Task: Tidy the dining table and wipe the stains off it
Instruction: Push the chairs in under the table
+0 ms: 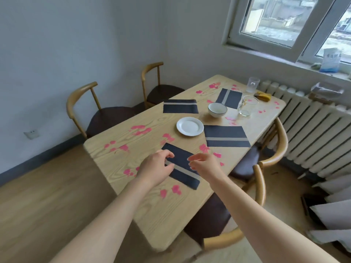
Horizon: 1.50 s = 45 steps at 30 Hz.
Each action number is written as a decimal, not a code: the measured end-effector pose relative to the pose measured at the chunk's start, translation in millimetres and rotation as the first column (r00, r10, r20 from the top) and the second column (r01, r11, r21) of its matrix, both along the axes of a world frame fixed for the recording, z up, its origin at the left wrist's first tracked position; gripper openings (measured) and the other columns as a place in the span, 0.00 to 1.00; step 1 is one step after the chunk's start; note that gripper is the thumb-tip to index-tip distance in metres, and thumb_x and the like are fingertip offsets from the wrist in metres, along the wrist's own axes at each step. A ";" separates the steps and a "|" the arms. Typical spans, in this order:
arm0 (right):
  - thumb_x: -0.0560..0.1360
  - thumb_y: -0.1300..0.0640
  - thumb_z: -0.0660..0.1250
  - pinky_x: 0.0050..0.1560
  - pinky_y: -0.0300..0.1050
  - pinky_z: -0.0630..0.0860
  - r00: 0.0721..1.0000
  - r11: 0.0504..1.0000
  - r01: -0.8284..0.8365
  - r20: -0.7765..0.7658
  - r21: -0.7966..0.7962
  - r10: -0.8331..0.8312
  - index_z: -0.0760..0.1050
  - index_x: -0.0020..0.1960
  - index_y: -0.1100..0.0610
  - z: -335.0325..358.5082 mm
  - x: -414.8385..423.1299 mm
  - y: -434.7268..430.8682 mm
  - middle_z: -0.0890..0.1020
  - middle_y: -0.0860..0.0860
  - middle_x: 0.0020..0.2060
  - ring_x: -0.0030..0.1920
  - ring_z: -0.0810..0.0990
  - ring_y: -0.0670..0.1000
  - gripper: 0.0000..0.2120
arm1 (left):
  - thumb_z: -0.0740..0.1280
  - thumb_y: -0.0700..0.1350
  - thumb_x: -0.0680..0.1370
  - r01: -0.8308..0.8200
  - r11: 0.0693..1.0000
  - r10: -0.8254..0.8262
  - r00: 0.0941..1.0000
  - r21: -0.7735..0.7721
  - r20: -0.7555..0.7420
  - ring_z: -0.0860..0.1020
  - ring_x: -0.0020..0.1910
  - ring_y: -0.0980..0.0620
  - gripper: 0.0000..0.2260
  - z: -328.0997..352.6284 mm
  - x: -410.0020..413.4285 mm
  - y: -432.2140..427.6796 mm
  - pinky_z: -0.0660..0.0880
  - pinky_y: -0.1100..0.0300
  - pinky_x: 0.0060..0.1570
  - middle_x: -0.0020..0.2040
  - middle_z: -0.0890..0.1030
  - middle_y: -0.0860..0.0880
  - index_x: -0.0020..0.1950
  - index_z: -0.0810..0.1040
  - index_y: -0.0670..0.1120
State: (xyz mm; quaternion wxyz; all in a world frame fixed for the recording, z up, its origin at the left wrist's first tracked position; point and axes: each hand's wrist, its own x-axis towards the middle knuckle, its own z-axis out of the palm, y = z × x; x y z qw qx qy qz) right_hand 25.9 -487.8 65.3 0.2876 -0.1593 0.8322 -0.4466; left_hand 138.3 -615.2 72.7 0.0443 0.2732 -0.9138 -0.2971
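Head view: the wooden worktop (171,215) fills the middle, spotted with pink stains (140,130). Four dark placemats lie on it, and the nearest placemat (187,176) sits askew by the front edge, under both hands. Beyond it stand a white plate (190,126), a bowl (217,110) and a glass mug (247,108). The left hand (157,167) curls its grip at the mat's left edge, though I cannot tell whether it has pinched it. The right hand (204,163) hovers over the mat, fingers loosely curled, holding nothing. Best to lift the mat by two edges, keep it flat and stack it with the others before wiping. A bag (330,60) on the windowsill carries blue writing, too blurred to read.
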 end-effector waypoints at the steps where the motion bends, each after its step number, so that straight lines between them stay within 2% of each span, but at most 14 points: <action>1: 0.75 0.61 0.63 0.46 0.41 0.78 1.000 1.000 0.005 0.004 0.001 -0.005 0.80 0.45 0.48 1.7 11.5 -23.5 0.83 0.49 0.48 0.50 0.81 0.48 0.10 | 0.64 0.48 0.78 -0.006 1.000 0.006 1.000 -0.003 0.000 0.76 0.54 0.55 0.14 4.4 13.3 -24.0 0.73 0.61 0.46 0.61 0.76 0.53 0.63 0.74 0.52; 4: 0.74 0.62 0.64 0.49 0.42 0.79 1.000 1.000 -0.015 -0.002 -0.001 0.015 0.82 0.47 0.50 4.1 50.8 -102.9 0.83 0.47 0.45 0.47 0.80 0.46 0.11 | 0.64 0.49 0.78 -0.021 1.000 0.021 1.000 0.007 -0.009 0.76 0.49 0.57 0.15 15.4 57.7 -103.9 0.72 0.65 0.43 0.61 0.75 0.53 0.65 0.73 0.53; 8: 0.74 0.62 0.64 0.38 0.39 0.77 0.998 0.997 -0.070 -0.006 0.010 0.070 0.81 0.46 0.51 6.0 101.4 -196.5 0.82 0.49 0.42 0.44 0.81 0.49 0.09 | 0.66 0.49 0.78 -0.065 0.998 0.065 0.998 0.020 -0.012 0.75 0.56 0.54 0.14 20.7 109.8 -195.1 0.75 0.58 0.51 0.60 0.76 0.52 0.63 0.74 0.52; 11: 0.75 0.62 0.64 0.47 0.43 0.78 0.992 0.992 -0.123 -0.003 0.025 0.123 0.82 0.51 0.54 4.6 129.6 -246.5 0.82 0.51 0.47 0.50 0.80 0.50 0.09 | 0.66 0.49 0.78 -0.095 0.995 0.096 0.995 0.025 -0.029 0.74 0.54 0.56 0.13 19.2 138.2 -243.7 0.74 0.60 0.47 0.60 0.76 0.52 0.62 0.75 0.51; 14: 0.75 0.62 0.65 0.50 0.42 0.77 0.989 0.988 -0.149 0.000 0.032 0.149 0.81 0.51 0.54 1.8 144.0 -288.0 0.82 0.50 0.49 0.51 0.80 0.49 0.09 | 0.66 0.50 0.77 -0.130 0.991 0.132 0.990 0.031 -0.047 0.74 0.55 0.56 0.14 14.0 157.2 -284.3 0.73 0.62 0.44 0.62 0.75 0.54 0.63 0.75 0.52; 19: 0.73 0.62 0.64 0.47 0.43 0.78 0.987 0.987 -0.149 -0.044 0.054 0.151 0.81 0.46 0.52 -5.3 144.2 -365.5 0.82 0.49 0.43 0.48 0.80 0.49 0.09 | 0.66 0.49 0.77 -0.166 0.986 0.166 0.985 0.021 -0.047 0.74 0.49 0.57 0.14 1.9 175.1 -351.7 0.69 0.67 0.39 0.58 0.75 0.54 0.63 0.74 0.53; 21: 0.74 0.62 0.64 0.46 0.42 0.77 0.986 0.986 -0.157 -0.041 0.052 0.160 0.81 0.47 0.52 -8.9 142.6 -401.4 0.82 0.48 0.42 0.46 0.80 0.49 0.09 | 0.66 0.49 0.77 -0.186 0.983 0.186 0.982 0.012 -0.032 0.73 0.50 0.58 0.14 -2.8 176.9 -384.6 0.70 0.65 0.42 0.59 0.75 0.54 0.63 0.74 0.54; 25: 0.73 0.60 0.63 0.43 0.41 0.76 0.983 0.983 -0.181 -0.034 0.005 0.181 0.81 0.43 0.49 -17.1 131.5 -478.8 0.81 0.46 0.40 0.46 0.80 0.49 0.10 | 0.66 0.49 0.77 -0.180 0.983 0.179 0.983 -0.048 -0.028 0.75 0.56 0.57 0.14 -11.4 163.3 -456.7 0.73 0.63 0.48 0.62 0.75 0.54 0.63 0.74 0.54; 28: 0.73 0.61 0.64 0.47 0.41 0.77 0.984 0.985 -0.174 -0.034 -0.007 0.174 0.81 0.43 0.48 -21.1 112.3 -542.5 0.83 0.47 0.43 0.48 0.81 0.49 0.10 | 0.66 0.48 0.78 -0.169 0.982 0.168 0.986 -0.078 -0.019 0.76 0.57 0.55 0.15 -12.8 137.1 -516.2 0.73 0.64 0.48 0.62 0.75 0.53 0.64 0.74 0.52; 33: 0.75 0.60 0.63 0.57 0.46 0.77 0.989 0.990 -0.143 -0.031 0.014 0.144 0.79 0.42 0.46 -17.4 69.6 -627.5 0.81 0.43 0.39 0.49 0.81 0.47 0.11 | 0.65 0.48 0.78 -0.153 0.986 0.156 0.987 -0.071 0.035 0.76 0.56 0.56 0.15 -14.2 99.1 -608.0 0.74 0.64 0.50 0.63 0.75 0.53 0.65 0.73 0.52; 36: 0.76 0.60 0.63 0.51 0.41 0.78 0.992 0.992 -0.121 -0.014 0.034 0.122 0.79 0.43 0.48 -18.8 49.8 -665.0 0.80 0.44 0.39 0.48 0.80 0.46 0.10 | 0.66 0.48 0.78 -0.175 0.984 0.176 0.984 -0.033 0.033 0.76 0.59 0.54 0.15 -23.1 85.8 -654.8 0.74 0.61 0.53 0.64 0.75 0.52 0.65 0.73 0.51; 39: 0.75 0.60 0.63 0.49 0.41 0.78 0.993 0.990 -0.121 0.001 0.067 0.122 0.79 0.42 0.47 -24.1 37.1 -699.1 0.81 0.45 0.39 0.46 0.81 0.46 0.10 | 0.66 0.48 0.78 -0.167 0.986 0.167 0.984 0.008 0.063 0.76 0.58 0.54 0.16 -32.0 67.3 -692.0 0.74 0.62 0.51 0.64 0.74 0.52 0.65 0.72 0.52; 42: 0.75 0.59 0.64 0.41 0.39 0.77 0.995 0.992 -0.100 0.000 0.082 0.100 0.80 0.42 0.47 -25.4 27.7 -719.1 0.81 0.45 0.38 0.42 0.80 0.46 0.10 | 0.65 0.49 0.78 -0.155 0.988 0.155 0.987 0.014 0.037 0.75 0.59 0.54 0.16 -33.2 48.5 -711.7 0.72 0.64 0.50 0.66 0.73 0.52 0.66 0.72 0.52; 45: 0.74 0.60 0.64 0.47 0.43 0.79 1.000 0.994 -0.029 0.013 0.101 0.028 0.79 0.40 0.46 -38.5 10.0 -757.6 0.82 0.47 0.39 0.46 0.81 0.48 0.10 | 0.65 0.49 0.78 -0.123 0.992 0.122 0.992 0.033 0.036 0.74 0.62 0.53 0.17 -44.6 22.2 -757.0 0.73 0.61 0.54 0.68 0.71 0.52 0.67 0.71 0.52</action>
